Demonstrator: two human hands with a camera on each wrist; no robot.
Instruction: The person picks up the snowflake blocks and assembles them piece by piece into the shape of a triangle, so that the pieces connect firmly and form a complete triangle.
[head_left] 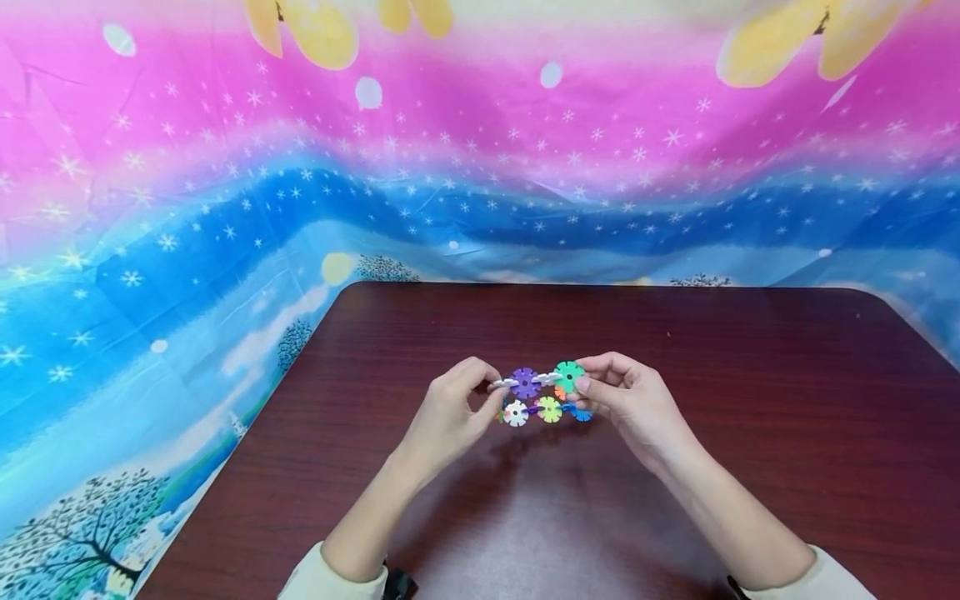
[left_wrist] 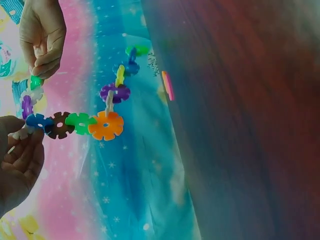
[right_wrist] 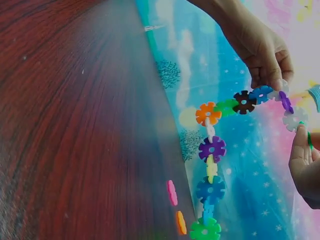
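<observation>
A chain of colourful notched snowflake discs hangs between both hands. In the head view my left hand (head_left: 453,408) pinches a white disc at the left, beside a purple disc (head_left: 525,382). My right hand (head_left: 637,408) pinches a green disc (head_left: 569,377), with a white disc linking it to the purple one. From the left hand, blue, brown (right_wrist: 244,102), green and orange (right_wrist: 208,114) discs run on. The chain then turns through white, purple (right_wrist: 212,149), yellow and blue discs to another green disc (right_wrist: 205,230). Fingers partly cover the held discs.
A dark red-brown wooden table (head_left: 600,517) lies beneath the hands. Behind and left of it hangs a pink and blue snowflake-patterned cloth (head_left: 480,150). A pink disc (right_wrist: 172,193) and an orange disc (right_wrist: 181,223) appear edge-on; whether they join the chain I cannot tell.
</observation>
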